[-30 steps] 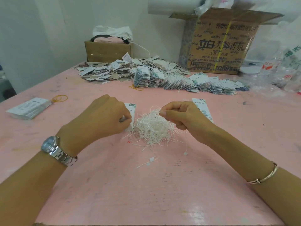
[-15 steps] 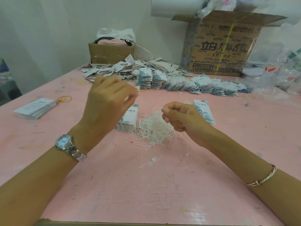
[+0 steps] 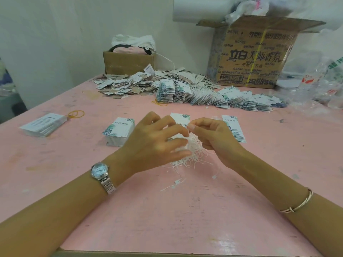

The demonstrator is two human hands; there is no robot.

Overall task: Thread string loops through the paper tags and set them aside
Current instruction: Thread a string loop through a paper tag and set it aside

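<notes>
While a pink tabletop (image 3: 55, 164) is filling most of the view, a big printed cardboard box (image 3: 259, 58) is standing open at its far right corner, with crumpled plastic bags (image 3: 326, 84) lying just beside it. A smaller cardboard box (image 3: 128, 63) is sitting at the far edge to the left, with cloth bulging out of its top. In front of the boxes a loose heap of tags (image 3: 122, 85) is spreading out, and a long row of bundled tags (image 3: 213, 100) is leaning in overlapping bunches to its right. Nearer, a stack of printed cards (image 3: 43, 124) is lying at the left, well apart from a stack of leaf-printed tags (image 3: 118, 131) sitting just beside the left hand (image 3: 154, 143). That hand is holding one paper tag (image 3: 181, 119) upright above the tabletop, its fingers fanning across the tag's front and its thumb hiding behind. The right hand (image 3: 215, 140) is pinching thumb and forefinger together at the tag's right edge, its other fingers curling in; whether a loop is sitting in that pinch is too fine to tell. Under both hands a white tangle of string loops (image 3: 193, 156) is lying on the tabletop, a few single loops straying toward the near edge. Another flat tag (image 3: 236, 132) is lying behind the right hand. A wristwatch (image 3: 100, 170) is circling the left wrist, a thin bangle (image 3: 298, 205) the right forearm, and yellow rubber bands (image 3: 76, 114) are lying beside the cards.
</notes>
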